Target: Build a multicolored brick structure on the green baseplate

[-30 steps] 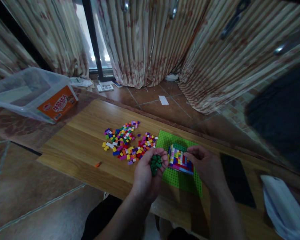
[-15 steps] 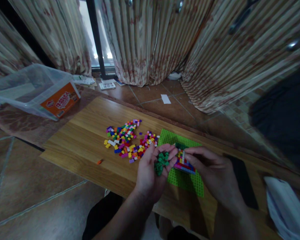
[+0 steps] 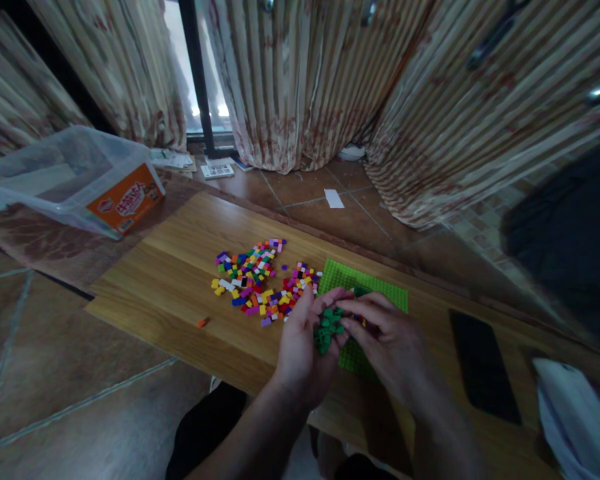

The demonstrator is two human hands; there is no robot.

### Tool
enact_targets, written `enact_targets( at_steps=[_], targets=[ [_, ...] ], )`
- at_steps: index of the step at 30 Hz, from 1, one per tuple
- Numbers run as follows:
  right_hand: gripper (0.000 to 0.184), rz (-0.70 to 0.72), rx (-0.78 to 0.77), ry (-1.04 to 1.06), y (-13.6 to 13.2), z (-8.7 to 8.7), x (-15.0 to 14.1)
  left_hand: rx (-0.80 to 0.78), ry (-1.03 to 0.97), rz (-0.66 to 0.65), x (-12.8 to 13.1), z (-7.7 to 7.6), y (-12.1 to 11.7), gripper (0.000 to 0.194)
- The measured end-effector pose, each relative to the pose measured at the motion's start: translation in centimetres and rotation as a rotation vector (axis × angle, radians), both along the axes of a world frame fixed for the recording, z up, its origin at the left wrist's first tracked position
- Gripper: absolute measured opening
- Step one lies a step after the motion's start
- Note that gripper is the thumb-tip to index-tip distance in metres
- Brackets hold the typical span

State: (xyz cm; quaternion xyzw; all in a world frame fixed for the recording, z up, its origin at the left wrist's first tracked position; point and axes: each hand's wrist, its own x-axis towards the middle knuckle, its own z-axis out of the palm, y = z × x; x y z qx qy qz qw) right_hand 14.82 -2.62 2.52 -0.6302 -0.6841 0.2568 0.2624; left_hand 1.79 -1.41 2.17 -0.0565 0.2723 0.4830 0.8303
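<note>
Left hand [image 3: 303, 357], open, cups green toy bricks [image 3: 329, 328], variously pointed, long axes unclear; right hand [image 3: 394, 341] adjacent, grip indeterminable; wooden table [image 3: 165, 273], curtains [image 3: 290, 87] beyond.

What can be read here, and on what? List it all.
"牛…达人", seemingly, on the clear box's orange label; middle blurred.
The label's smaller print: too small to read.
Black print on the white card by the curtains: too small to read.

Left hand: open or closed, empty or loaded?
Open and loaded: the left hand is cupped palm up, its fingers not closed over the heap of small green bricks lying in it.
</note>
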Motion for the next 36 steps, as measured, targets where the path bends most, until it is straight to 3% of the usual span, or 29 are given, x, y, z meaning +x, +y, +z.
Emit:
enact_targets(
  at_steps=[12,18,23,28,32,36],
  targets=[
    [0.010,-0.042,0.056,0.022,0.0,0.0,0.1,-0.050,0.043,0.028,0.0,-0.1,0.2,0.041],
    [0.019,-0.355,0.128,0.284,-0.6,0.0,2.5,-0.109,0.130,0.110,-0.1,-0.4,0.4,0.032],
    [0.022,-0.479,0.087,0.263,-0.7,-0.5,5.1,-0.102,0.176,0.123,-0.2,-0.5,0.4,0.027],
    [0.026,-0.435,0.045,0.277,-0.6,-1.1,5.3,-0.088,0.268,0.001,-0.1,-0.8,0.0,0.018],
    [0.018,-0.238,0.010,0.203,-0.6,-0.6,3.1,0.064,0.354,-0.105,0.1,-1.1,-0.4,0.020],
    [0.011,-0.058,0.050,0.070,-0.6,0.4,1.2,0.120,0.393,-0.196,0.2,-1.0,-0.5,0.029]
  ],
)
